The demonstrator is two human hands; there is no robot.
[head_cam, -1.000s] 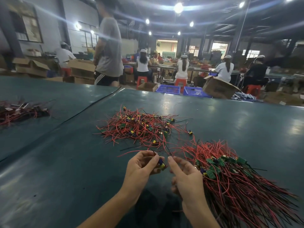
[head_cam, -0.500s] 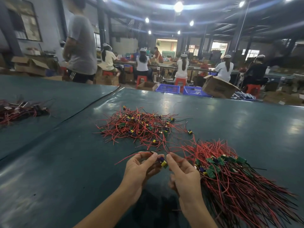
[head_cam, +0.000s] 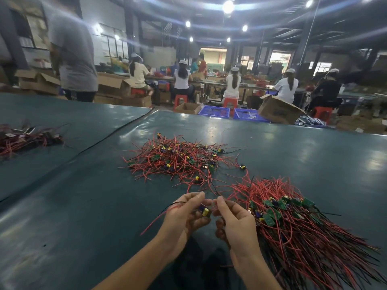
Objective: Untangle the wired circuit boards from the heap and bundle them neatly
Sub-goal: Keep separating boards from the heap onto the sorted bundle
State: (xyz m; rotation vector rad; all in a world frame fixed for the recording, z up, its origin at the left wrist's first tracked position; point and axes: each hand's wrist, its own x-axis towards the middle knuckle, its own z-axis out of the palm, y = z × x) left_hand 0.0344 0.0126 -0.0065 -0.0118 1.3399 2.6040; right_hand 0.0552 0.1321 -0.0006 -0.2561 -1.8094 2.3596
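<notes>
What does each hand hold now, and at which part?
The left hand holds one wired circuit board at the board itself, its wires trailing left. The right hand pinches a red wire beside that board.

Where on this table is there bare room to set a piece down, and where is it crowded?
Bare table lies left of the left hand, nearer than the tangled heap, and far right past the bundle. Crowded: between heap and bundle, ahead of the right hand.
</notes>
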